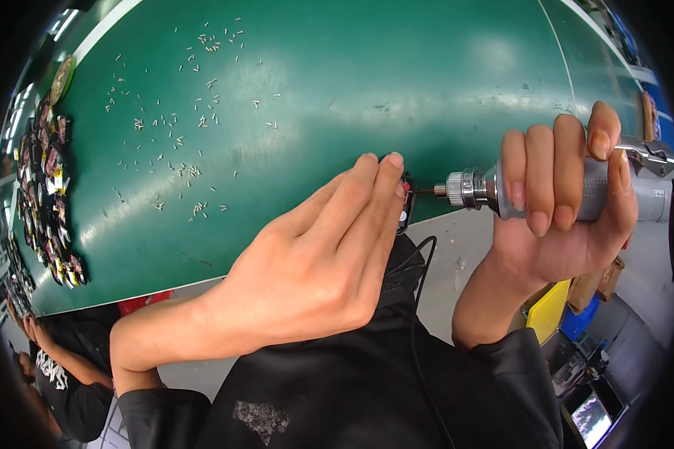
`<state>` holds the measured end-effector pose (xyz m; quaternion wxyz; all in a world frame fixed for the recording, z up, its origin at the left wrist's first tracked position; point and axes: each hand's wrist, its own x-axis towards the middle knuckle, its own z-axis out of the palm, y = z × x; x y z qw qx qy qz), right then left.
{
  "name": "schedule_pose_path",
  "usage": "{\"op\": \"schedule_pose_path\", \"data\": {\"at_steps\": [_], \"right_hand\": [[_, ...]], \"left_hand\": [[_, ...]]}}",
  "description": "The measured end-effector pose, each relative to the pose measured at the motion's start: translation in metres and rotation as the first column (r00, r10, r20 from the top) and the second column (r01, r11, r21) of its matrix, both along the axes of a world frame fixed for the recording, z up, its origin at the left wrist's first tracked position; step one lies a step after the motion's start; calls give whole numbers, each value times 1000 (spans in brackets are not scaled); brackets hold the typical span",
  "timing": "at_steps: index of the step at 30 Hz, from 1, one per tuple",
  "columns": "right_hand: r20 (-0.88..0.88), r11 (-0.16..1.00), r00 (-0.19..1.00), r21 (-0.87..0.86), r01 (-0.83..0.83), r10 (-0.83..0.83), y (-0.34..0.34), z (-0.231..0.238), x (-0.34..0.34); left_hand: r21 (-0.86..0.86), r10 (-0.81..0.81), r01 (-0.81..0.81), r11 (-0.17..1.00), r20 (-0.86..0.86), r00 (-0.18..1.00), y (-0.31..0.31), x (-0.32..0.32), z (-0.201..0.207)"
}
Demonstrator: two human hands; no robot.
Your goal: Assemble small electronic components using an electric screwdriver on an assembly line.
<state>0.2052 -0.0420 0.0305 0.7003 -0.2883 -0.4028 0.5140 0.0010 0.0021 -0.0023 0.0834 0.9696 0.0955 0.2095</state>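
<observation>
A small black device with rounded corners and a red-marked inner face [407, 203] stands on its edge at the near border of the green tabletop [397, 82]. Its visible side faces right, towards the thin bit of a grey cylindrical power driver with a silver collar [595, 188]. The left hand [322, 247] lies with fingers extended and pressed together against the device, covering much of it, so I cannot tell whether it grips or only steadies. The right hand [565, 183] is wrapped around the driver, held level. The table edge runs just below the device, with a thin black cable [424, 258] hanging beneath. Beyond both hands the tabletop stretches broadly, giving room; scattered tiny silver screws [192, 172] occupy its left half, and a long heap of black parts [49, 198] lines the left edge.
</observation>
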Motion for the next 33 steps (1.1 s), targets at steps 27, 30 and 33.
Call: {"op": "schedule_pose_path", "data": {"at_steps": [27, 30, 33], "right_hand": [[-25, 932, 939, 126, -339, 344, 19, 2, -24], [-160, 929, 944, 289, -233, 287, 18, 5, -40], [-361, 954, 919, 297, -49, 160, 17, 3, -41]], "left_hand": [[42, 37, -42, 998, 120, 992, -12, -27, -3], [3, 128, -130, 991, 153, 980, -10, -70, 22], [56, 454, -464, 884, 137, 880, 34, -140, 40]]}}
